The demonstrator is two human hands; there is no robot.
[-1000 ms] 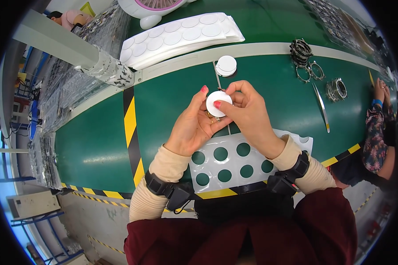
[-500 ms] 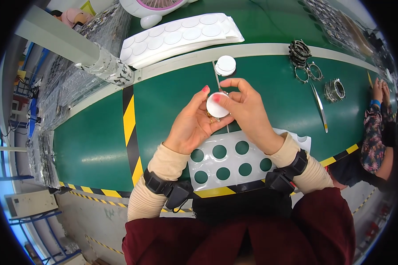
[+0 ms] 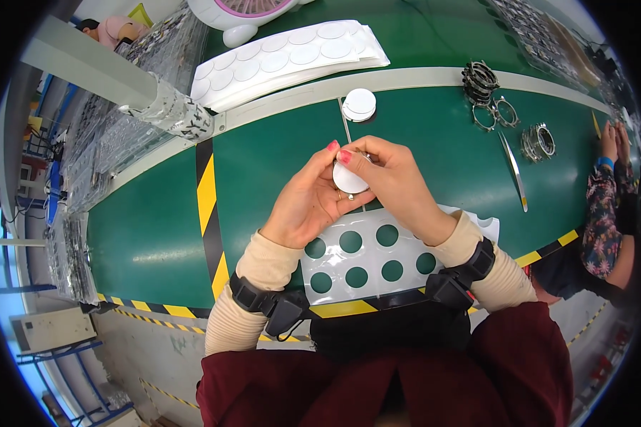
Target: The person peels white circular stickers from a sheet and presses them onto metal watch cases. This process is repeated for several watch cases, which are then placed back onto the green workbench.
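My left hand (image 3: 305,201) holds a white-faced disc (image 3: 350,179) from below and the side, its thumb at the upper left rim. A small metal bit shows at the disc's lower edge; the underside is hidden in my fingers. My right hand (image 3: 402,181) is closed on the same disc, its thumb pressing the upper part of the white face and its bent fingers behind the rim. Beyond my hands lies a small stack of white discs (image 3: 359,104). Under my wrists a white sheet (image 3: 370,250) with round cut-out holes lies on the green table.
Tweezers (image 3: 514,172) lie to the right, near a stack of metal rings (image 3: 481,80) and a smaller ring group (image 3: 538,143). Sheets of white round stickers (image 3: 278,60) lie beyond the pale rail. Another person's hands (image 3: 614,142) rest at the far right. A pink-and-white fan (image 3: 253,8) stands behind.
My right thumb has moved up from the middle of the disc to its upper edge, and more of the white face shows. The whole view has shifted slightly.
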